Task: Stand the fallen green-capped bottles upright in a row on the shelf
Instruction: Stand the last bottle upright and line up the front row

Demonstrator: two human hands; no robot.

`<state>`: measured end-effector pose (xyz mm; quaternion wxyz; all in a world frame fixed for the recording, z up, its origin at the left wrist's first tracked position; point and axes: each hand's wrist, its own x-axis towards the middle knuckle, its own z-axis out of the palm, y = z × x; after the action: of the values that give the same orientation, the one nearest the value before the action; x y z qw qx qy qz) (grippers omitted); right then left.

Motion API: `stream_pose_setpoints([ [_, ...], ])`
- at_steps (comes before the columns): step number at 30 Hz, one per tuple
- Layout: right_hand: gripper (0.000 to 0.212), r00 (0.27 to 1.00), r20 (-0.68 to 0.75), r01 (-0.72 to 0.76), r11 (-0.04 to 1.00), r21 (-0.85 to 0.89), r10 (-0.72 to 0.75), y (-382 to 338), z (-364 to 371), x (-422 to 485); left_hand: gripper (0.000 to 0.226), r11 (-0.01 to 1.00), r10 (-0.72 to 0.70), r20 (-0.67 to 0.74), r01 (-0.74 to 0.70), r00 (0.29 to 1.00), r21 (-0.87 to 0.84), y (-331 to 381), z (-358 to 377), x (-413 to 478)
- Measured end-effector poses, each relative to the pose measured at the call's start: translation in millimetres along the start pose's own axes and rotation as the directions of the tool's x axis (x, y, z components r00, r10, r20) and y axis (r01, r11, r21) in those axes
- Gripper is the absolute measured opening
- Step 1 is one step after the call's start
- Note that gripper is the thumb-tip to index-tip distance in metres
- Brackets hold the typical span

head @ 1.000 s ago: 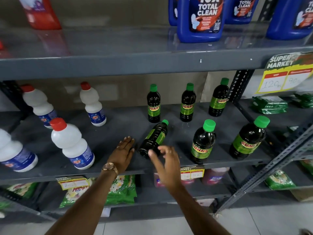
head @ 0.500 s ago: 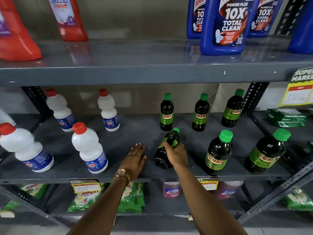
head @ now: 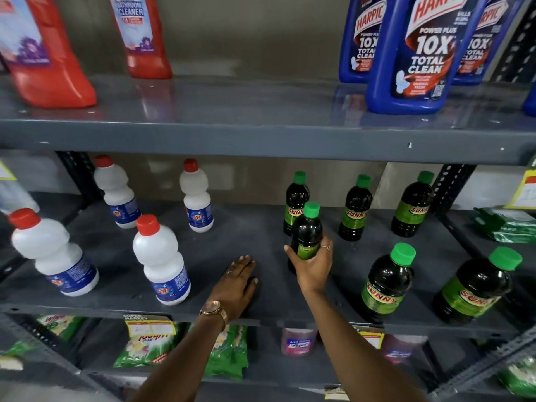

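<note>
My right hand (head: 314, 268) grips a dark green-capped bottle (head: 307, 232) around its lower body and holds it upright at the front middle of the grey shelf (head: 261, 227). Whether its base touches the shelf is hidden by my fingers. My left hand (head: 236, 281) lies flat, palm down, on the shelf just left of it. Three green-capped bottles stand along the back: one (head: 294, 198) right behind the held bottle, one (head: 355, 208) further right, one (head: 413, 206) by the post. Two more stand at the front right (head: 387, 281) (head: 478, 285).
Several white red-capped bottles (head: 161, 259) stand on the left half of the shelf. The shelf above (head: 261, 134) carries red cleaner bottles (head: 52, 53) and blue Harpic bottles (head: 417, 53) and overhangs low. A perforated upright post (head: 452, 187) bounds the right side. Green packets (head: 229, 355) lie below.
My right hand reached the fallen bottle, closed on it and tipped it from lying to upright. My left hand stayed flat on the shelf. The view moved closer.
</note>
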<state>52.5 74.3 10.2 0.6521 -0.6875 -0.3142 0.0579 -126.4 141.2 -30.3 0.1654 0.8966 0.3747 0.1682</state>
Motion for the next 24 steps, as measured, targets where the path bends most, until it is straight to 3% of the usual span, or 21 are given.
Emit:
stream_pose_setpoints([
  [4, 0.080, 0.998, 0.049, -0.037, 0.998, -0.050, 0.039, 2.2, 7.2, 11.7, 0.052, 1.000, -0.004, 0.003, 0.004, 1.000, 0.013, -0.6, 1.2, -0.2],
  [10, 0.091, 0.985, 0.141, -0.116, 0.986, 0.119, 0.099, 15.0, 4.1, 1.1, 0.051, 1.000, 0.000, -0.020, 0.000, 1.000, 0.030, -0.4, 1.6, -1.3],
  [17, 0.085, 0.994, 0.113, 0.014, 0.999, -0.052, -0.008, 15.1, 2.7, 3.9, 0.052, 0.999, 0.006, -0.020, -0.005, 1.000, 0.038, -0.3, 2.0, -1.2],
  [20, 0.078, 0.996, 0.087, -0.023, 0.992, -0.121, 0.034, 8.9, 12.1, 9.3, 0.052, 0.999, 0.008, -0.009, -0.007, 1.000, 0.039, -0.8, 1.0, -1.8],
  [24, 0.085, 0.987, 0.146, -0.064, 0.998, 0.003, 0.063, 11.8, 13.7, 6.6, 0.052, 0.999, 0.011, -0.013, -0.011, 1.000, 0.048, -1.4, 2.0, -1.5],
])
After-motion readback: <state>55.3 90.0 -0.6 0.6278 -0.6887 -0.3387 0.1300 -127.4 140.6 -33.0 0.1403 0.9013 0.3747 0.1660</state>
